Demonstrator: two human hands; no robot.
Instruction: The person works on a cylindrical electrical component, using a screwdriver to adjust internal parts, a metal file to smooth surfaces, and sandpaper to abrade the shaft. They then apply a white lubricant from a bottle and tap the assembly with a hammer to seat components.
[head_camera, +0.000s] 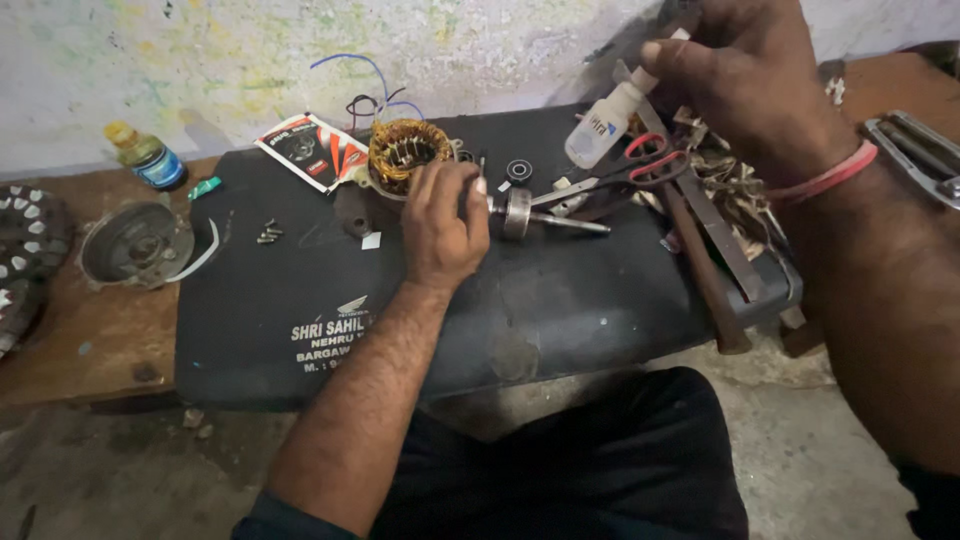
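Head view: right hand (745, 75) tilts white squeeze bottle (603, 122); left hand (443, 225) grips rotor shaft (545, 215).

A flat red, black and white packet (312, 150) lay at the black pad's (560, 300) far left corner; white lettering marked the pad's near edge; a small white squeeze bottle (603, 125) bore a blue label.

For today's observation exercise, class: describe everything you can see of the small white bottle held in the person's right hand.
The small white bottle is plastic-looking, with a rounded body, a printed label and a narrow neck. It is tilted, its base pointing down-left and its top up-right, where the right hand grips it near the neck, hiding the tip. It hangs in the air above the black mat, just over the red-handled scissors. Nothing else touches it.
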